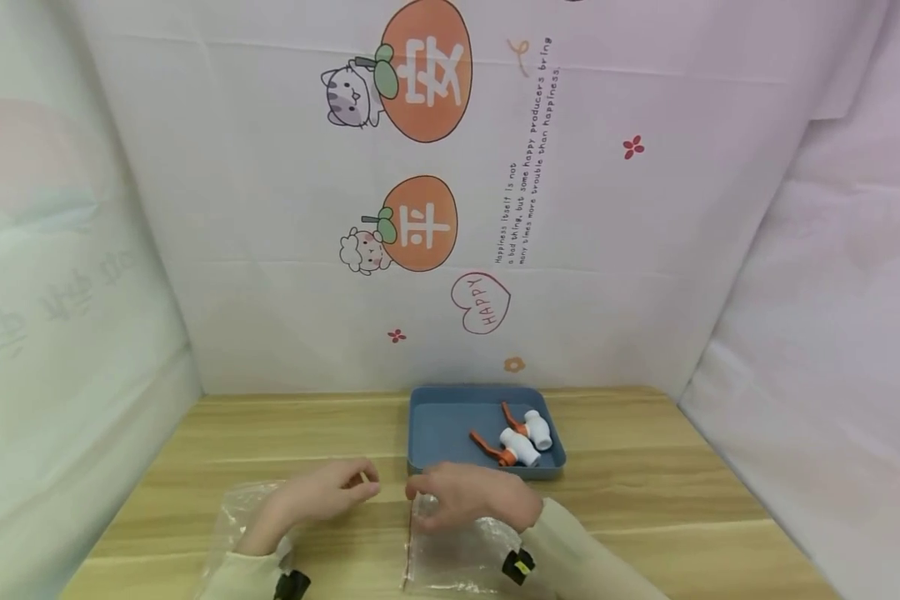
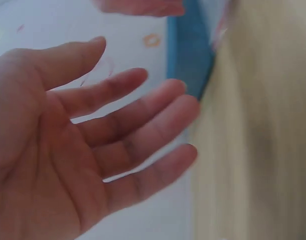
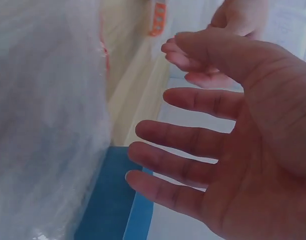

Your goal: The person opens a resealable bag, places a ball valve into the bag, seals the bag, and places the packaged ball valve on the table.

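My left hand [image 1: 332, 492] hovers over the table in the head view, fingers loosely bent and palm bare in the left wrist view. To its right, my right hand [image 1: 461, 496] spreads its relaxed fingers and holds nothing. Beneath the right hand lies a clear plastic bag [image 1: 457, 558] with a thin red line along its left edge; in the right wrist view this bag [image 3: 43, 125] stands beside the fingers, apart from them. Another clear plastic bag [image 1: 243, 500] lies partly under the left forearm.
Just beyond the right hand sits a blue tray [image 1: 446, 425]. Two white ball valves, one nearer [image 1: 521, 447] and one farther [image 1: 538, 431], both with orange handles, lie in its right side. White printed cloth [image 1: 285, 208] hangs behind the wooden table [image 1: 292, 433] and along both sides.
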Action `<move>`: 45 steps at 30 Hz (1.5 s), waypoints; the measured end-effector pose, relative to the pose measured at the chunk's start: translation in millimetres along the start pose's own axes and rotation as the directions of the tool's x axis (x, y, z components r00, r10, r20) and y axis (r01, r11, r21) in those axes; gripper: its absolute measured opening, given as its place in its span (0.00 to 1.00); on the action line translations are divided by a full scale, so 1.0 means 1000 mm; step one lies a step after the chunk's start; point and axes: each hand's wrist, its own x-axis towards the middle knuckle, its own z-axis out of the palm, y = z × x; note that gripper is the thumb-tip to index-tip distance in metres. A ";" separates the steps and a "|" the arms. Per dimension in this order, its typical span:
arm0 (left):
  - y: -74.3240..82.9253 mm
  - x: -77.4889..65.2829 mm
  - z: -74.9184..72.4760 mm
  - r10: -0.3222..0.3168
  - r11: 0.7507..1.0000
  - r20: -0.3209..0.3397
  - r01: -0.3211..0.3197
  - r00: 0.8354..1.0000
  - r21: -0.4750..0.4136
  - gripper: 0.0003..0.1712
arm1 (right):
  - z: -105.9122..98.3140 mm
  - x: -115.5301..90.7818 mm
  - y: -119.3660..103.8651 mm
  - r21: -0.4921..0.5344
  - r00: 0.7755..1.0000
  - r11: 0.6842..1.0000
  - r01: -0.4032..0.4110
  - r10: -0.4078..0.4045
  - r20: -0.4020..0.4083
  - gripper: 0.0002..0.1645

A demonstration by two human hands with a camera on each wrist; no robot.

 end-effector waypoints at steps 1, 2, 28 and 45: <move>0.001 0.003 0.005 0.018 1.000 0.002 -0.018 1.000 0.005 0.17 | 0.003 -0.003 0.000 -0.010 1.000 1.000 -0.006 0.007 0.013 0.21; 0.002 0.005 0.010 0.032 0.999 0.006 -0.032 0.999 0.009 0.15 | 0.007 -0.005 0.000 -0.026 1.000 1.000 -0.011 0.012 0.020 0.22; 0.014 0.012 0.028 -0.044 0.995 0.102 0.034 0.994 0.089 0.07 | 0.055 -0.016 -0.017 -0.288 0.995 0.955 -0.071 0.047 -0.090 0.16; 0.022 0.022 0.036 0.026 0.955 0.086 0.001 0.996 -0.296 0.38 | 0.008 -0.030 -0.015 0.017 0.959 0.995 0.096 -0.088 -0.268 0.07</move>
